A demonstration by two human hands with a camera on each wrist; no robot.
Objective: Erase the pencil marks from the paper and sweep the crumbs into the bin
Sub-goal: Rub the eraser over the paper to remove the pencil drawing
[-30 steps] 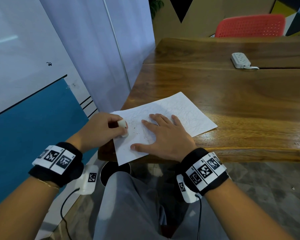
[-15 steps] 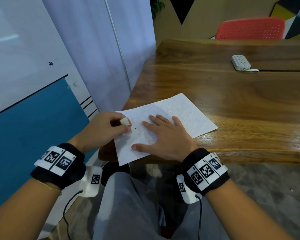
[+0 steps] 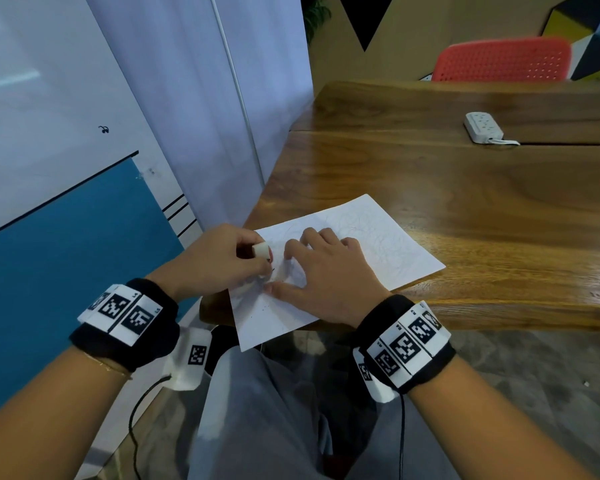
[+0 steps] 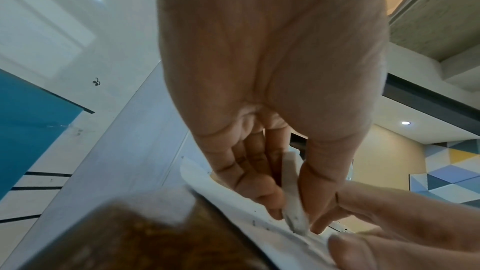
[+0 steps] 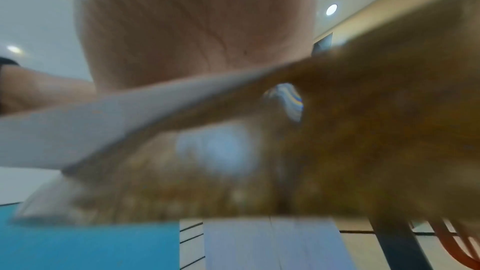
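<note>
No readable text on my wrist bands (image 3: 125, 317), only black-and-white square codes w/ tiny letters too small to make out; paper (image 3: 371, 244) has scribbles only

Right wrist view blurred; bin (image 3: 219, 344) mostly hidden.

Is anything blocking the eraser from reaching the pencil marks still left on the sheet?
Partly. The right hand lies flat on the paper, between the eraser pinched in the left hand and the faint scribbles beyond it. Nothing else sits on the sheet.
</note>
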